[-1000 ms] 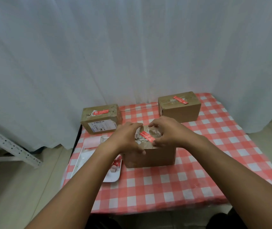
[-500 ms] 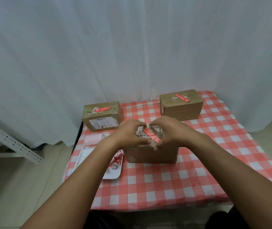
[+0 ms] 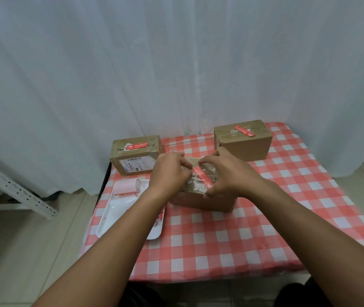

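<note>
A brown cardboard box [image 3: 207,201] stands in the middle of the table under both my hands. Its top carries torn white label remains and a red sticker strip [image 3: 202,177]. My left hand [image 3: 170,171] sits on the box's left top, fingers curled, its fingertips pinching at the upper end of the red strip. My right hand [image 3: 225,171] covers the box's right top with curled fingers, thumb pressing near the strip's lower end. Most of the box top is hidden by the hands.
Two more taped brown boxes stand at the back: one at the left [image 3: 135,155], one at the right [image 3: 243,139]. A white tray [image 3: 119,209] with a pink-white roll [image 3: 128,186] and red scraps lies left of the middle box. The red-checked tablecloth [image 3: 221,240] ends near me.
The red strip has turned from nearly level to slanting down to the right. My hands have shifted a little over the box top.
</note>
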